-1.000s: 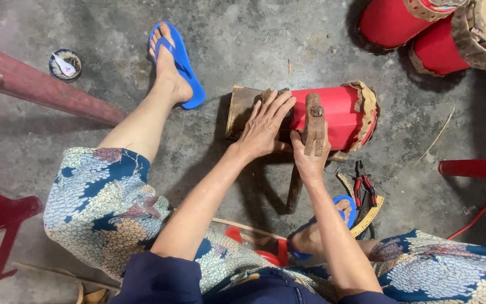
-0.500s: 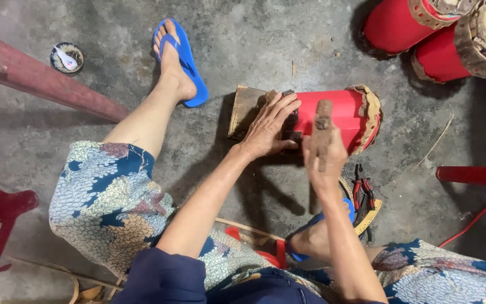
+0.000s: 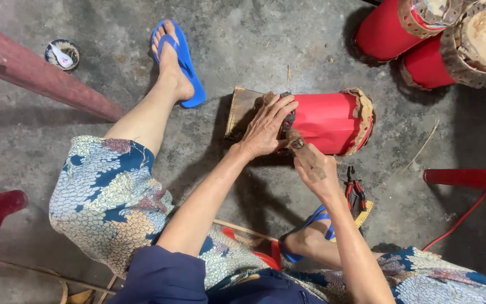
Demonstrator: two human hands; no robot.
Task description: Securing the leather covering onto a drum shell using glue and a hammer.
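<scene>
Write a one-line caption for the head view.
Left hand steadies a red drum on concrete; right hand grips a wooden tool.

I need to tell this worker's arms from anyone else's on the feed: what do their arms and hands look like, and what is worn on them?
Both arms are bare from above the elbow down. The left hand and right hand wear no gloves, and no rings or wristbands show. A dark navy short sleeve covers the left upper arm; the right sleeve is out of view.
</scene>
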